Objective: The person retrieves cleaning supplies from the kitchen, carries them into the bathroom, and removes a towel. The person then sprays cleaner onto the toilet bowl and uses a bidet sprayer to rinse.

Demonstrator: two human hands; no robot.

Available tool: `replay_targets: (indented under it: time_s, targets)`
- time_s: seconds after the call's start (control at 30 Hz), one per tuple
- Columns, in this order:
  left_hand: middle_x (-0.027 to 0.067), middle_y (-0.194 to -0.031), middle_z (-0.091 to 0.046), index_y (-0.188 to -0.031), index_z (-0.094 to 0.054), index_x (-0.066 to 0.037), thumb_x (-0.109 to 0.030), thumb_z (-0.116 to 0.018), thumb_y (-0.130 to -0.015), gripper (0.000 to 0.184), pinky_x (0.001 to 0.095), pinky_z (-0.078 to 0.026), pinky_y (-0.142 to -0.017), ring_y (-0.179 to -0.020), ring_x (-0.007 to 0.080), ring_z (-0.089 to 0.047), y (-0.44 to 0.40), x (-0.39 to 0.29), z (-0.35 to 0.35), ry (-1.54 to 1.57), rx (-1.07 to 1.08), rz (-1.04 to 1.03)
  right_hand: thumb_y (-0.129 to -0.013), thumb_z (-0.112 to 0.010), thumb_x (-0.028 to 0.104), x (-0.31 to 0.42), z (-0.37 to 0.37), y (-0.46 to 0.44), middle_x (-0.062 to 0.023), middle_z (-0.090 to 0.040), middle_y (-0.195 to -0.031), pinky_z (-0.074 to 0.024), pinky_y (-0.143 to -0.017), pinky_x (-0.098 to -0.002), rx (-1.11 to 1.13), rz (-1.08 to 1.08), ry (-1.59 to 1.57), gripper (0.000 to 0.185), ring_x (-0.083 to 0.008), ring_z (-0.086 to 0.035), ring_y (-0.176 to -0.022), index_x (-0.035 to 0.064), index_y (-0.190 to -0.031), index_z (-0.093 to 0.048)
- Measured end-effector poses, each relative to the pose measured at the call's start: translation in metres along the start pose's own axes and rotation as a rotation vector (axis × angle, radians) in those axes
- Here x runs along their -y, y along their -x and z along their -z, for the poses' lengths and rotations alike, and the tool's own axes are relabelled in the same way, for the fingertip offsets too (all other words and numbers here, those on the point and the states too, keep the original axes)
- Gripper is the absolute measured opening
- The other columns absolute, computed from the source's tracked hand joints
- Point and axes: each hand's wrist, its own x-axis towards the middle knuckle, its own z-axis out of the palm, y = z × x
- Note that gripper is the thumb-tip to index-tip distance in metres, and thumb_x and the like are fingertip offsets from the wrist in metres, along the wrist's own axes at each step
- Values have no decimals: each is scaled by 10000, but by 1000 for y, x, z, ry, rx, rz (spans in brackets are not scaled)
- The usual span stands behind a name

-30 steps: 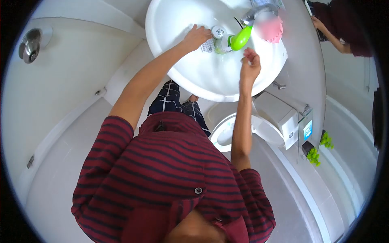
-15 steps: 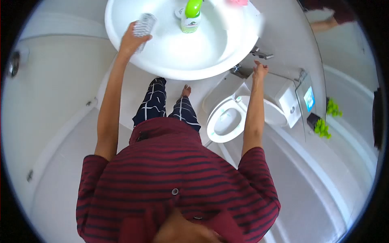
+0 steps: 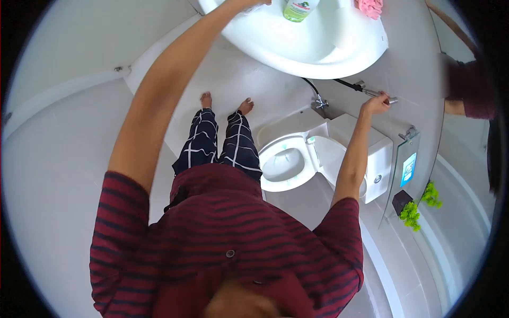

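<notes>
My left hand is at the top edge over the sink's left rim, mostly cut off, with part of a grey-white ridged item under it. To its right, a clear-and-green bottle stands in the white sink; its top is out of view. My right hand is closed around the silver hand sprayer on the wall below the sink. A black hose shows beside the sprayer.
A toilet with its lid raised is left of my right forearm. Further right are a glass shelf, a dark pot with a green plant, and a mirror. A pink scrunched item lies at the sink's right side.
My right hand has moved from over the sink to the wall sprayer and closed on it. My left hand picked up the ridged item and carried it left; it now shows at the top edge.
</notes>
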Motion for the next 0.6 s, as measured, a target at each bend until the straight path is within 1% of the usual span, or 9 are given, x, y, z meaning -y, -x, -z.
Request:
replay_targets:
  time_s: [0.1,0.17,0.23,0.3,0.33,0.4,0.43,0.5,0.6]
  targets:
    - [238,-1237,-379,-1250,-324,15,-289,-682,-662,752,436,-274,-977,-1180,277,-353,32,9,-9,-394,-384,-260,-818,-494,196,67,22,38,-83,-523,-647,-385,-627,-322,168,155,-61,244,-165,-492,-628,16,-654,-474]
    - [166,-1286,-364,-1291,-291,-89,-305,-646,-699,723,515,-203,-987,-1218,284,-301,68,44,-1,-264,-705,-634,-811,-479,182,96,44,79,-88,-532,-662,-382,-620,-309,298,195,-22,238,-157,-489,-616,24,-634,-472]
    - [110,-1040,-548,-1104,-508,-72,-159,-608,-731,396,358,-364,-861,-978,251,-497,130,92,-4,-152,-872,-559,-802,-480,170,120,65,129,-76,-531,-668,-384,-611,-294,484,128,74,219,-146,-487,-624,31,-633,-481]
    - [161,-1091,-493,-1137,-474,-86,-199,-572,-751,414,444,-327,-869,-1019,332,-437,187,187,-44,-43,-699,-154,-773,-509,142,130,84,188,-56,-541,-685,-405,-606,-274,792,90,137,169,-131,-490,-638,22,-656,-532]
    - [188,-1113,-464,-1186,-419,-80,-254,-585,-741,505,465,-330,-869,-1030,351,-431,215,258,-85,-120,-606,-40,-725,-647,169,118,89,208,-13,-548,-638,-398,-537,-249,1060,116,69,162,-95,-488,-589,22,-725,-579]
    - [219,-1179,-416,-1243,-346,-84,-339,-643,-687,680,471,-352,-882,-1094,358,-405,288,345,-150,-378,30,409,-688,-696,213,141,71,262,5,-543,-619,-390,-519,-235,1488,74,181,218,-89,-493,-573,29,-725,-584]
    - [196,-1161,-454,-1186,-415,-94,-320,-637,-699,581,486,-370,-863,-1066,341,-445,324,364,-166,-462,190,448,-685,-702,229,136,58,290,9,-530,-596,-382,-504,-231,1604,-109,207,230,-83,-488,-553,33,-722,-588]
    - [189,-1056,-550,-1088,-504,-77,-373,-610,-734,473,421,-412,-834,-1008,331,-516,360,396,-172,-165,438,538,-708,-684,243,112,22,331,7,-503,-553,-366,-467,-223,1746,-387,238,231,-79,-468,-504,37,-703,-579]
    - [181,-955,-591,-1001,-551,-98,-351,-608,-740,368,395,-437,-784,-909,347,-559,358,439,-195,189,147,286,-763,-633,254,77,-14,385,-2,-470,-504,-344,-410,-219,1786,-623,253,249,-85,-433,-429,40,-664,-552]
